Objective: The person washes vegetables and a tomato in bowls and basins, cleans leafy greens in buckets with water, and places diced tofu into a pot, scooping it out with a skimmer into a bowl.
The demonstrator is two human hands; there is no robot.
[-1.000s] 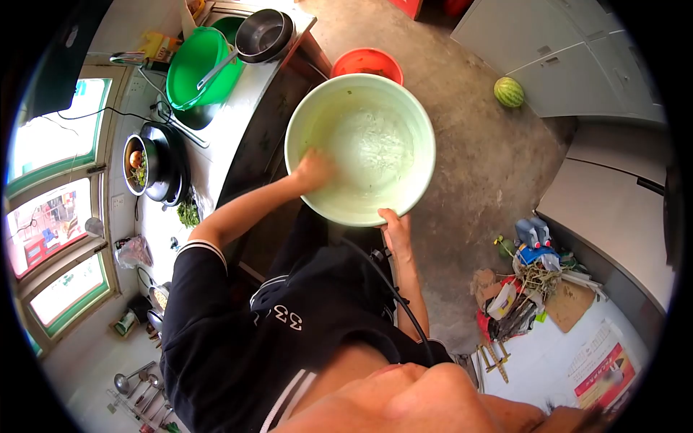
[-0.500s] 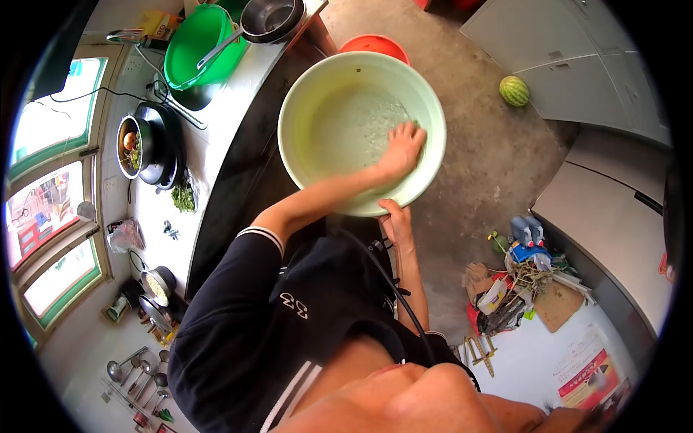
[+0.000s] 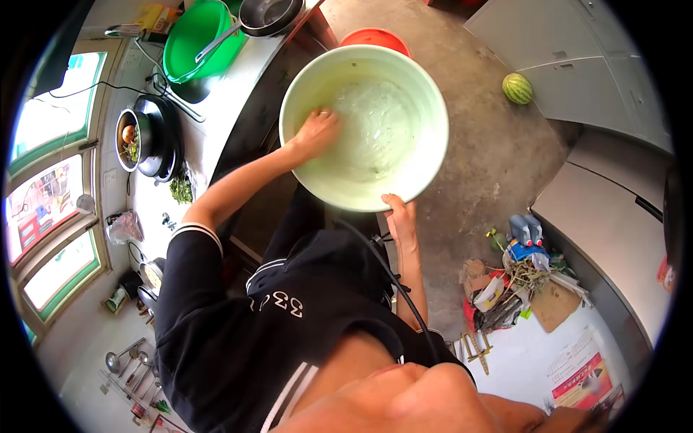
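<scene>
A pale green basin (image 3: 424,141) is being held out in front of the body, just ahead of the right grip (image 3: 400,218), by which the near edge of the rim is being clasped, the thumb laid over the lip and the other fingers mostly hidden. The left grip (image 3: 316,132) is being held inside the basin, ahead and to the left of the right one, at the inner wall; its fingers are appearing partly curled, and whether anything is being held in them cannot be told. Glints, as of clear water, are being seen just right of the left grip. The step in hand is being judged a rinse or rub of the basin's inside by hand. For the next stroke, a firm clasp is being called for at the rim, and contact with the wall at the left grip. A red basin (image 3: 375,36) is being partly hidden, ahead of both grips; a green tub (image 3: 198,43) is being seen at the tabletop (image 3: 220,121), ahead and left of the left grip.
</scene>
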